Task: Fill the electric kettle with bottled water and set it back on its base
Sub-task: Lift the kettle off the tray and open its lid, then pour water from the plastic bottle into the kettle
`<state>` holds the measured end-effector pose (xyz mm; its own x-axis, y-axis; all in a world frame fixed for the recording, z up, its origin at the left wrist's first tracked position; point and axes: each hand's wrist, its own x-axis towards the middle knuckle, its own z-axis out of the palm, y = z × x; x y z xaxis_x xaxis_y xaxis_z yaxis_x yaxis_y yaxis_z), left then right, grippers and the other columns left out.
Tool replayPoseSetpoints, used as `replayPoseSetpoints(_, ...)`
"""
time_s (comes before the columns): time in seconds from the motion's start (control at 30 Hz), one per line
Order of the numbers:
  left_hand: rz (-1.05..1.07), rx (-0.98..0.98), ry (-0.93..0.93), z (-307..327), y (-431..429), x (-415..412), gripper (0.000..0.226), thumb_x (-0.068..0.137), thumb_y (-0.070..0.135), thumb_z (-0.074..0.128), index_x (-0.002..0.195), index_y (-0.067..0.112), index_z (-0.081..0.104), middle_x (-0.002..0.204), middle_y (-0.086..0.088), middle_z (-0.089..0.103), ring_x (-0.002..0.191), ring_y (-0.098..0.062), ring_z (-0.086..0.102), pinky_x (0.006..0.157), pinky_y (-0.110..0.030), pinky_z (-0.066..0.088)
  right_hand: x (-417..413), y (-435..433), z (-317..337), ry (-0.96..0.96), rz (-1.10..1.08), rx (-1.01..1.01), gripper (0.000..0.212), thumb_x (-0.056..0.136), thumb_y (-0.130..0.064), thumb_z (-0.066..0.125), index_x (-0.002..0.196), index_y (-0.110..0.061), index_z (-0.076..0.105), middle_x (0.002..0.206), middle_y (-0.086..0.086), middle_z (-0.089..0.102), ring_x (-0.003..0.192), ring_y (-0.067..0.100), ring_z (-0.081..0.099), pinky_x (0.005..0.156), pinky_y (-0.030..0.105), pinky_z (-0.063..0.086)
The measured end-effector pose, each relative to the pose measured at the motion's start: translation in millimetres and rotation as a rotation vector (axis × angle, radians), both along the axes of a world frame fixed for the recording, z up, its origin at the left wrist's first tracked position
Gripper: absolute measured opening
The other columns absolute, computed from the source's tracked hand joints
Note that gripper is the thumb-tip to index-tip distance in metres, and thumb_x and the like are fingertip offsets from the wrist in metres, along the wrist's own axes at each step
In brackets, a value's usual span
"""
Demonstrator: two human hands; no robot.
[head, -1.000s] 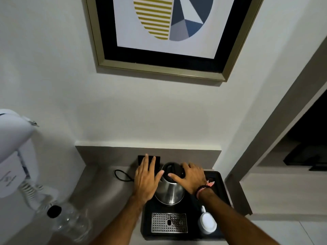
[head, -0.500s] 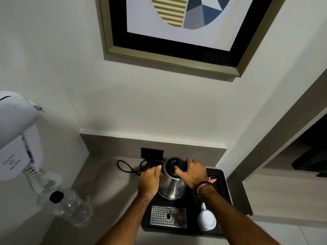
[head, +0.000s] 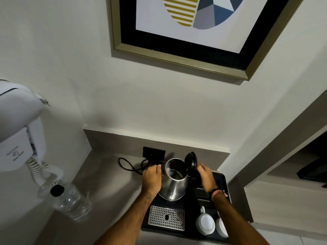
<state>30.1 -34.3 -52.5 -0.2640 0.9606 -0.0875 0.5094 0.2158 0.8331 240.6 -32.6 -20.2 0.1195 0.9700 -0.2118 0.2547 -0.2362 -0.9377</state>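
A steel electric kettle (head: 174, 184) stands at the back of a black tray (head: 222, 181), its black lid (head: 191, 162) swung up and the inside showing. My left hand (head: 152, 177) presses against the kettle's left side near the spout. To the right of the lid, my right hand (head: 206, 175) sits by the handle, which it hides; its grip is not visible. A clear water bottle (head: 69, 202) with a black cap stands on the counter at the left, apart from both hands. The kettle's base is hidden under it.
A metal drip grille (head: 166, 218) and two white upturned cups (head: 205, 223) lie in the tray's front. A black cord (head: 127, 165) runs to a wall socket (head: 154, 152). A white wall hairdryer (head: 16, 124) hangs left with its coiled cable. A framed picture (head: 194, 32) hangs above.
The kettle's lid has gone from shut to open. My left hand slid from the top of the kettle to its left side; my right hand moved back to the handle.
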Motion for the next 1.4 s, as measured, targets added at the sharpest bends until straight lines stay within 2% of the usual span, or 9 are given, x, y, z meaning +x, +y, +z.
replayPoseSetpoints(0.17,0.042,0.026,0.061,3,-2,4,0.041,0.103,0.027,0.044,0.073,0.007,0.065,0.064,0.002,0.062,0.06,-0.016,0.059,0.05,-0.023,0.039,-1,2,3,0.125,-0.012,-0.047,0.044,0.093,-0.028,0.053,0.091,0.015,0.051,0.087,0.015,0.058,0.083,0.026,0.054,0.078,0.042,0.044)
replayPoseSetpoints(0.33,0.041,0.066,0.07,16,-11,1,0.042,0.104,0.026,0.042,0.079,0.004,0.067,0.071,-0.005,0.068,0.065,-0.019,0.063,0.058,-0.035,0.052,-8,0,13,0.156,0.016,-0.015,0.049,0.074,-0.047,0.058,0.086,0.001,0.06,0.082,0.015,0.058,0.079,0.026,0.055,0.074,0.042,0.043)
replayPoseSetpoints(0.57,0.16,0.169,0.18,33,-18,-44,0.041,0.103,0.025,0.045,0.073,0.006,0.065,0.063,-0.003,0.065,0.052,-0.013,0.051,0.047,-0.023,0.034,-45,14,31,0.156,0.159,0.066,0.064,0.076,-0.047,0.056,0.092,0.015,0.053,0.084,0.017,0.062,0.08,0.025,0.058,0.078,0.041,0.046)
replayPoseSetpoints(0.67,0.222,0.169,0.2,29,-27,-73,0.039,0.103,0.022,0.045,0.073,0.006,0.063,0.062,-0.003,0.06,0.052,-0.013,0.047,0.053,-0.029,0.034,-79,19,30,0.165,0.218,0.051,0.054,0.081,-0.041,0.055,0.087,0.013,0.055,0.083,0.014,0.06,0.081,0.024,0.056,0.08,0.042,0.044)
replayPoseSetpoints(0.8,0.333,0.115,0.198,17,-40,-118,0.038,0.103,0.02,0.044,0.082,-0.001,0.067,0.08,-0.021,0.07,0.076,-0.04,0.063,0.064,-0.037,0.04,-133,22,24,0.161,0.301,0.007,0.029,0.08,-0.037,0.056,0.077,-0.009,0.062,0.079,0.008,0.06,0.08,0.022,0.055,0.08,0.04,0.043)
replayPoseSetpoints(0.97,0.423,0.08,0.232,8,-54,-152,0.04,0.104,0.02,0.04,0.09,-0.005,0.068,0.086,-0.027,0.07,0.083,-0.042,0.066,0.076,-0.05,0.052,-181,26,9,0.181,0.374,-0.06,0.023,0.088,-0.029,0.057,0.084,-0.007,0.061,0.081,0.01,0.058,0.079,0.022,0.057,0.073,0.033,0.045)
replayPoseSetpoints(1.07,0.465,0.062,0.212,2,-57,-162,0.038,0.103,0.017,0.041,0.093,-0.007,0.068,0.088,-0.029,0.07,0.084,-0.045,0.065,0.075,-0.05,0.051,-197,28,-2,0.166,0.388,-0.091,0.025,0.087,-0.03,0.057,0.082,-0.006,0.061,0.079,0.007,0.06,0.077,0.017,0.058,0.071,0.029,0.046)
replayPoseSetpoints(1.23,0.5,0.018,0.174,-15,-64,-165,0.039,0.104,0.017,0.041,0.087,-0.005,0.069,0.079,-0.026,0.07,0.075,-0.04,0.065,0.066,-0.039,0.045,-208,32,-25,0.183,0.384,-0.158,0.042,0.079,-0.039,0.06,0.087,0.003,0.063,0.087,0.013,0.062,0.086,0.027,0.061,0.088,0.046,0.048)
replayPoseSetpoints(1.4,0.503,0.001,0.169,-32,-68,-163,0.039,0.104,0.02,0.039,0.088,-0.001,0.068,0.073,-0.016,0.069,0.064,-0.021,0.057,0.062,-0.029,0.039,-204,28,-43,0.153,0.393,-0.165,0.033,0.076,-0.043,0.06,0.08,-0.011,0.059,0.08,0.007,0.06,0.079,0.022,0.059,0.07,0.03,0.05)
